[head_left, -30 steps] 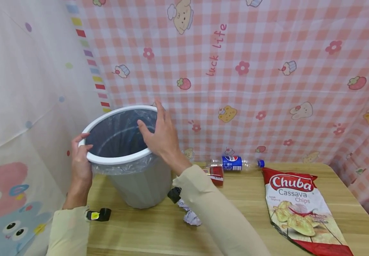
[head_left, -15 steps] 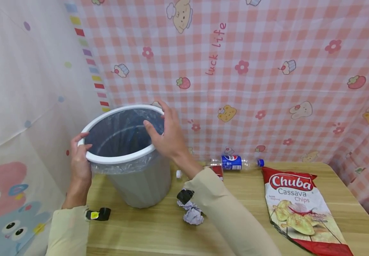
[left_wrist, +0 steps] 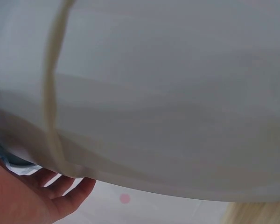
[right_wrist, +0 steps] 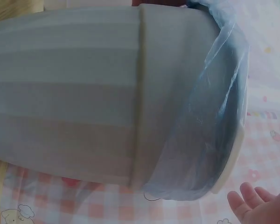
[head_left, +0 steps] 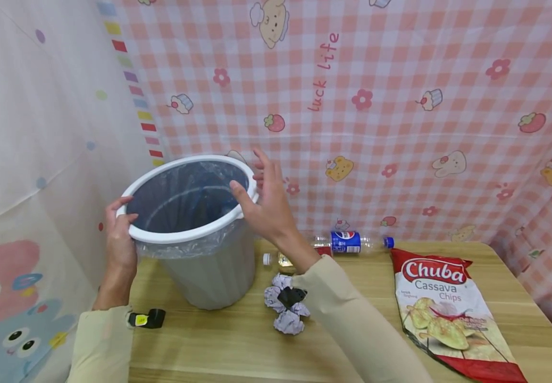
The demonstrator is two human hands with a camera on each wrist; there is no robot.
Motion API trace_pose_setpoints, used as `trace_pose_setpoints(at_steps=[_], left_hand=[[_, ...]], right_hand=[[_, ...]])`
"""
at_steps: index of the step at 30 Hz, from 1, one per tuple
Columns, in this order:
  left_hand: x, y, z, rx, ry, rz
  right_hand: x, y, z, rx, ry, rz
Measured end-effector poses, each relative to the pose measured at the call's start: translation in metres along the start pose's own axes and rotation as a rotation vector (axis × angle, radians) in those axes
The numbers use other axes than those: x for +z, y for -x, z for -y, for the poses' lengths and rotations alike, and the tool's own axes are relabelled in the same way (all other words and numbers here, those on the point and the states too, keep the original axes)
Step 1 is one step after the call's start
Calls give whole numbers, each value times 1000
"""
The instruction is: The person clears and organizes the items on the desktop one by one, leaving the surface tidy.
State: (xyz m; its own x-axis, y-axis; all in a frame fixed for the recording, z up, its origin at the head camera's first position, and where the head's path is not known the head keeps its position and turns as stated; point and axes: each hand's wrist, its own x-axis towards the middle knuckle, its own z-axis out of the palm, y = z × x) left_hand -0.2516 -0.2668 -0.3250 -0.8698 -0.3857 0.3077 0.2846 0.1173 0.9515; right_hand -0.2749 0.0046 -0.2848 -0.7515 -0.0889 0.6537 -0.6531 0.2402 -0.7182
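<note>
Head view: grey bin (head_left: 209, 271) standing near the left edge of the wooden worktop (head_left: 352, 298), lined with a clear bag (head_left: 185, 250) tucked under a white rim ring (head_left: 170, 236). Left hand (head_left: 120, 234) clamped on the ring's left side, thumb over the top, fingers curled beneath. Right hand (head_left: 266, 199) at the ring's right side, fingers spread and straight, gripping nothing; thumb tip at or just over the rim, contact impossible to tell. Crumpled paper (head_left: 283, 311) just right of the bin's base, partly behind the right sleeve. Pepsi bottle (head_left: 352, 242) lying on its side along the far edge, a second small bottle (head_left: 276, 259) lying beside the bin. Chuba chips bag (head_left: 448, 308) flat toward the right edge.

Left wrist view: bin's grey ribbed wall (left_wrist: 168, 102) filling nearly everything, very close. Fingers of the left hand (left_wrist: 32, 198) in the lower left corner, lying under the bin's edge.

Right wrist view: bin seen from the side (right_wrist: 84, 93), bag plastic (right_wrist: 214, 116) bunched below the white ring (right_wrist: 233, 158). Right hand's fingertips (right_wrist: 252, 198) in the lower right corner, apart from the ring, loosely spread.
</note>
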Motion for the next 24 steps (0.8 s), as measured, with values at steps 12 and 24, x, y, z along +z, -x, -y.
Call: trace_pose_setpoints(at_steps=[12,24], left_hand=[[0,1,0,-3,8,12],[0,0,2,0,-4,7]], right_hand=[[-31,23,-4,61,-71,-4],[-77,44,-17,131,-65,33]])
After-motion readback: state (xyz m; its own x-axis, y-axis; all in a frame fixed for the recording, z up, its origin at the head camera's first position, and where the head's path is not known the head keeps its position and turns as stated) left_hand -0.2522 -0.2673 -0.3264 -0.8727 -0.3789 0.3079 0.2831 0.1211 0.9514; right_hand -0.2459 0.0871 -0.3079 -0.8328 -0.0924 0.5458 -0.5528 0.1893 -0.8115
